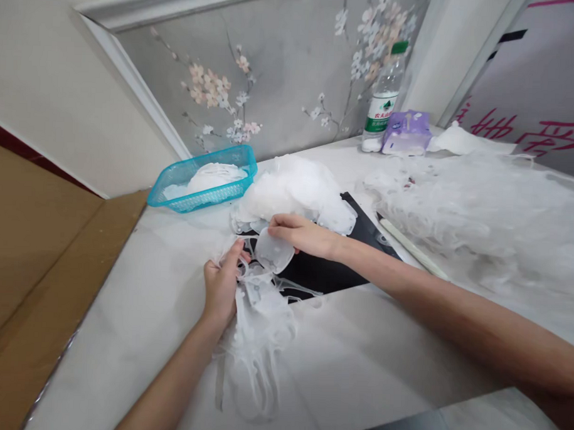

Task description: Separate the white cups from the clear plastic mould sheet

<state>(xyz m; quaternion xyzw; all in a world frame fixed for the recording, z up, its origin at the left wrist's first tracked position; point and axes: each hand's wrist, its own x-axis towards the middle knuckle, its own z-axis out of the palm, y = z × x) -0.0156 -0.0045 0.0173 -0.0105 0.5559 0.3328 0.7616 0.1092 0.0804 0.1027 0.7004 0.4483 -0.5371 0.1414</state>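
My right hand (309, 236) pinches a thin, translucent white round disc (273, 252) over a black mat (320, 272). My left hand (221, 289) is closed on a bunch of whitish, stringy offcuts (260, 302), whose loops hang down onto the white table; its fingertips are close to the disc's left edge. Just beyond both hands lies a pile of similar translucent white pieces (297, 187), partly covering the mat's far side. Some clear outline strips (298, 289) rest on the mat below the disc.
Back left, a blue plastic basket (207, 203) holds white pieces. A big heap of clear offcuts (485, 215) covers the table's right side, with a pale stick (411, 247) at its edge. Against the wall stand a green-capped bottle (380, 108) and a purple tissue pack (407, 132).
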